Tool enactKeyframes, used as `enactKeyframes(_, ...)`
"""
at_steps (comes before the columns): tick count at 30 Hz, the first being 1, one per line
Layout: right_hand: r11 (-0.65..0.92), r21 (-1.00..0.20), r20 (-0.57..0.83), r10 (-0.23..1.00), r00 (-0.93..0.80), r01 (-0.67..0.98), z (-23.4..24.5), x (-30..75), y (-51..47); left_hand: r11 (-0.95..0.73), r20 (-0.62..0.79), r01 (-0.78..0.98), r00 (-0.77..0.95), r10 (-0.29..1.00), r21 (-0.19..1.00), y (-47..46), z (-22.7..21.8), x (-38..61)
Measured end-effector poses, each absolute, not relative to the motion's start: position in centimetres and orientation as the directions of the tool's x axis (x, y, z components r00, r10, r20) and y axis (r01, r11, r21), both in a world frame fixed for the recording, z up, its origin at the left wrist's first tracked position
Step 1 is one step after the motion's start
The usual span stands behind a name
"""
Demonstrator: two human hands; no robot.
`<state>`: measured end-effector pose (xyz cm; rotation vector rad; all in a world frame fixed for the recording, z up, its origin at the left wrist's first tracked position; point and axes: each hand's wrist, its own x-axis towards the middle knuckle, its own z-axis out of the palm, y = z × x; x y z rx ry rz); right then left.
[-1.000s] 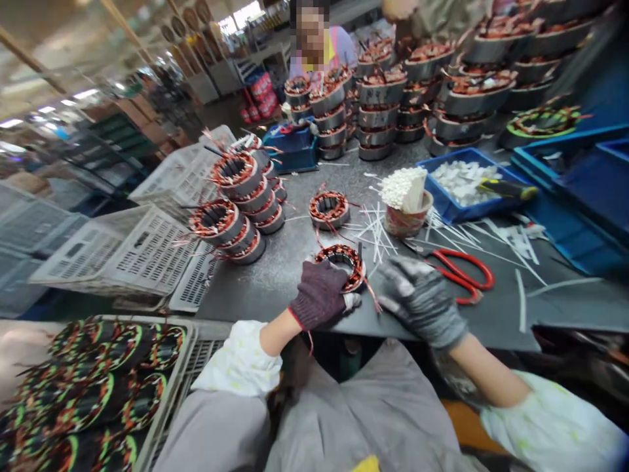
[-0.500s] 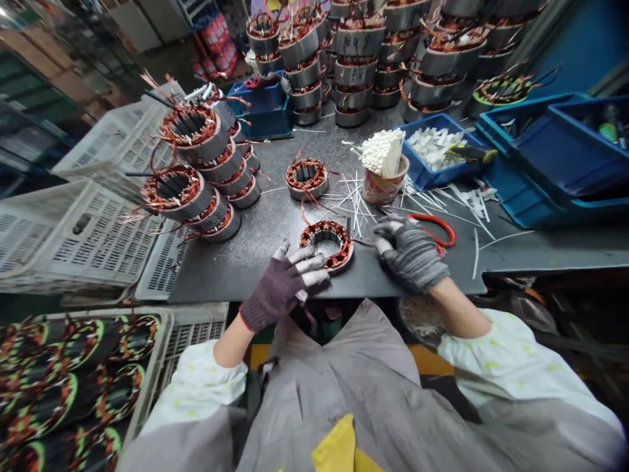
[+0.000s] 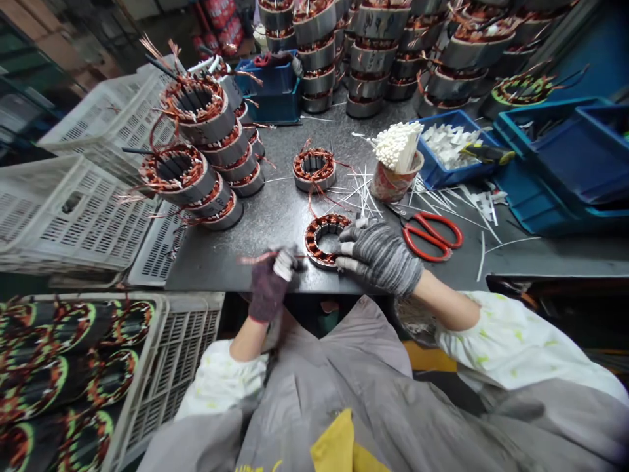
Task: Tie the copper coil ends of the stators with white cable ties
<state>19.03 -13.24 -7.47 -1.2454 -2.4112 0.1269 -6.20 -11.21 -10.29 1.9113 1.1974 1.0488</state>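
On the bench before me lies a small motor stator, a metal ring with copper windings. My right hand, in a grey knitted glove, grips its right side, with fingers over the rim. The glove hides that part of the ring. My left hand, in a dark purple glove, is closed on copper lead wires drawn out to the left of the stator; motion blurs the fingertips. Red-handled scissors rest just right of my right hand. Behind the ring sits a second stator.
Stacked stators stand at the left, with taller stacks at the back. A cup holds white sticks or tubes, with loose ones scattered around. Blue bins line the right. A crate of stators sits lower left.
My right hand has left the scissors and moved left onto the stator. The left hand has come off the ring, closed on its wires and shifted left. The view has shifted slightly.
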Motion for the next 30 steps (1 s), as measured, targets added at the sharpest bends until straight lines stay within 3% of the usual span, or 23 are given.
enactKeyframes(2,0.601,-0.284,0.379,0.786,-0.488,0.747,-8.0,18.9,-13.6,-0.542,0.331,0.421,0.476,0.815,0.727,-13.8,-10.2,-6.6)
enactKeyframes(5,0.618,-0.265,0.463,0.755,-0.465,0.74,-8.8,18.4,-14.0,-0.859,0.387,0.362,0.78,0.492,0.361,-14.7,-9.6,-5.8)
enactKeyframes(6,0.621,-0.254,0.474,0.748,-0.465,0.742,-9.0,18.2,-14.0,-0.888,0.397,0.389,0.796,0.457,0.245,-14.1,-9.4,-5.4)
enactKeyframes(8,0.618,-0.247,0.462,0.752,-0.469,0.746,-9.1,17.9,-14.2,-0.868,0.432,0.476,0.759,0.487,0.143,-12.1,-9.2,-4.9)
enactKeyframes(11,0.635,-0.291,0.428,0.755,-0.497,0.716,-8.9,18.7,-13.7,-0.865,0.426,0.484,0.76,0.491,0.133,-9.3,-9.3,-4.7)
enactKeyframes(13,0.594,-0.345,0.487,0.775,-0.402,0.727,-8.4,20.4,-12.7,-0.868,0.429,0.483,0.765,0.481,0.113,-8.9,-9.4,-4.6)
enactKeyframes(15,0.412,-0.462,0.58,0.81,-0.084,0.785,-7.8,22.9,-11.1,-0.857,0.445,0.509,0.751,0.487,0.078,-9.6,-9.5,-4.4)
enactKeyframes(17,0.178,-0.602,0.597,0.748,0.291,0.779,-7.2,25.4,-8.8,-0.841,0.464,0.539,0.735,0.495,0.043,-10.8,-9.3,-4.1)
enactKeyframes(18,0.098,-0.645,0.578,0.711,0.4,0.758,-6.9,26.4,-7.6,-0.832,0.471,0.553,0.727,0.5,0.029,-11.4,-9.3,-3.9)
enactKeyframes(20,0.029,-0.672,0.534,0.712,0.457,0.74,-6.7,27.7,-5.3,-0.831,0.487,0.556,0.721,0.493,0.019,-12.0,-9.2,-3.6)
enactKeyframes(24,0.079,-0.742,0.462,0.779,0.423,0.665,-6.8,28.3,-3.0,-0.861,0.508,0.507,0.729,0.458,0.048,-11.6,-9.3,-3.5)
enactKeyframes(27,0.174,-0.85,0.443,0.746,0.497,0.498,-6.9,28.7,-3.4,-0.862,0.513,0.502,0.723,0.462,0.069,-11.2,-9.4,-3.7)
enactKeyframes(30,0.232,-0.879,0.445,0.71,0.545,0.416,-6.8,29.6,-4.2,-0.859,0.512,0.507,0.72,0.468,0.072,-11.0,-9.3,-3.7)
